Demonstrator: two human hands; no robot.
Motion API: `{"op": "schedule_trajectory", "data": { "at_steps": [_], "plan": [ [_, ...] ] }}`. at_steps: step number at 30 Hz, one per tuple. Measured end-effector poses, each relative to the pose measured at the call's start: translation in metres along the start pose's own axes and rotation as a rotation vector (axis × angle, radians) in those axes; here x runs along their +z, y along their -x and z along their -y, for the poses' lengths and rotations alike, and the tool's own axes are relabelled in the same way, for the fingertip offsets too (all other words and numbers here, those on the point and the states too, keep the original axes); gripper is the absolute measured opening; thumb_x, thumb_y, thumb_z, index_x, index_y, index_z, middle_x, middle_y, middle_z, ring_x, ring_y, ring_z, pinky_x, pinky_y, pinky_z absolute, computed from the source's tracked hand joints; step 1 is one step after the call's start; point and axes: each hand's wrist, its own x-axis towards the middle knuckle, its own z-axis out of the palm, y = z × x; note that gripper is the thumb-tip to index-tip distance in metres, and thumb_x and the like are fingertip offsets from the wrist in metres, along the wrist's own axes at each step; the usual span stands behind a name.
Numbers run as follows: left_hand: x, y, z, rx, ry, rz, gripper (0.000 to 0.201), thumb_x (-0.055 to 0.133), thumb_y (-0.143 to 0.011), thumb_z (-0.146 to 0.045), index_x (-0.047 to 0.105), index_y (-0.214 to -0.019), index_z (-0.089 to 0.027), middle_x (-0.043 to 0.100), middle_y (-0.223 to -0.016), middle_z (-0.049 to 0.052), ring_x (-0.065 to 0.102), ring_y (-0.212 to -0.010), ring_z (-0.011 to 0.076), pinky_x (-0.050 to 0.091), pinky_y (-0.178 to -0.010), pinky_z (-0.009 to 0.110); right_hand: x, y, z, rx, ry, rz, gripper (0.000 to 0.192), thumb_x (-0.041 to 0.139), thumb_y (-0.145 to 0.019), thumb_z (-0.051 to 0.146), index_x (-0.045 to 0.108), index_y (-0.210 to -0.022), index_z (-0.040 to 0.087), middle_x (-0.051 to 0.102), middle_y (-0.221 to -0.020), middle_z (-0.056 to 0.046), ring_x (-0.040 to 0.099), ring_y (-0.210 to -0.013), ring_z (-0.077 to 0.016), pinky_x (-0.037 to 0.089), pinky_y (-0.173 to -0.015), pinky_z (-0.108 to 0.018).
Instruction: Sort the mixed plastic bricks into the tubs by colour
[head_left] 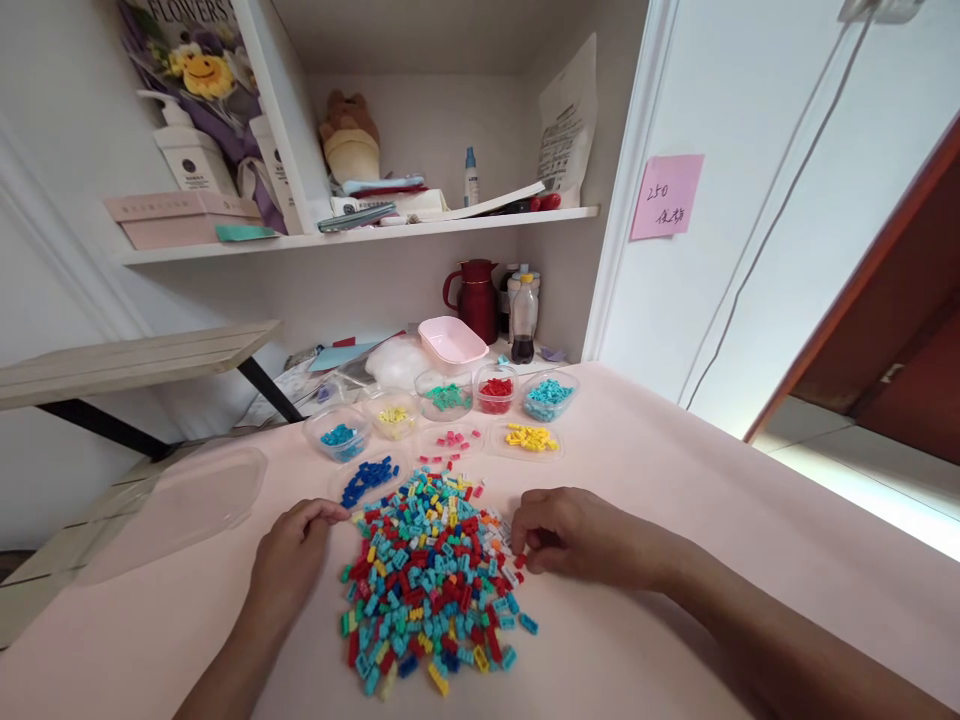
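Observation:
A heap of small toy building bricks (427, 580) in turquoise, red, yellow, blue, green and white lies on the pink tabletop. At the heap's upper left edge is my left hand (296, 550), its fingers pressed together; whatever is at the fingertips is too small to name. My right hand (559, 530) rests at the heap's right edge with curled fingers, close to white bricks and a red brick (520, 562). Its fingertips are partly hidden, so I cannot tell what they hold. Dark blue bricks (369, 480) lie on a clear lid just beyond my left hand.
Behind the heap, clear tubs hold blue (339, 437), pale yellow (393, 420), green (448, 397), red (496, 392) and turquoise bricks (549, 395). Pink (457, 440) and yellow bricks (531, 437) lie on clear lids. A large clear lid (180, 510) is at left; a pink basin (452, 342) stands behind.

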Motion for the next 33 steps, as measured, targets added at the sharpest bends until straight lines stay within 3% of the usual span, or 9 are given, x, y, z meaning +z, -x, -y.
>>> {"op": "schedule_trajectory", "data": {
  "at_steps": [8,22,29,33],
  "plan": [
    [0.001,-0.002,0.003,-0.017,0.003,0.018,0.030,0.040,-0.075,-0.032,0.069,-0.078,-0.026,0.073,-0.098,0.000,0.064,-0.098,0.0213,0.046,-0.087,0.032,0.003,-0.004,-0.004,-0.025,0.031,-0.035,0.014,0.054,-0.078,0.014,0.063,-0.083,0.023,0.065,-0.088,0.002,0.056,-0.078,-0.0119,0.038,-0.068,-0.022],
    [0.003,-0.002,0.005,0.003,-0.037,0.050,0.031,0.037,-0.077,-0.026,0.068,-0.079,-0.027,0.072,-0.096,-0.001,0.063,-0.098,0.0193,0.046,-0.086,0.031,-0.005,-0.002,-0.004,0.193,-0.044,-0.098,0.016,0.057,-0.072,0.015,0.070,-0.078,0.022,0.070,-0.080,0.001,0.058,-0.070,-0.0127,0.040,-0.060,-0.021],
    [-0.002,0.004,-0.004,0.008,-0.068,0.039,0.033,0.036,-0.079,-0.022,0.068,-0.078,-0.029,0.072,-0.096,-0.004,0.063,-0.099,0.0175,0.043,-0.086,0.029,0.002,-0.009,-0.015,0.254,-0.240,-0.098,0.010,0.062,-0.071,0.019,0.070,-0.077,0.018,0.067,-0.075,0.000,0.055,-0.066,-0.0124,0.040,-0.057,-0.021],
    [-0.003,0.007,-0.008,0.006,-0.067,0.044,0.033,0.036,-0.080,-0.021,0.067,-0.075,-0.029,0.072,-0.095,-0.005,0.063,-0.098,0.0171,0.041,-0.085,0.029,-0.013,-0.021,-0.021,0.277,-0.327,-0.027,0.012,0.062,-0.071,0.022,0.070,-0.077,0.016,0.065,-0.068,0.000,0.055,-0.061,-0.0119,0.042,-0.056,-0.021]
  ]
}}
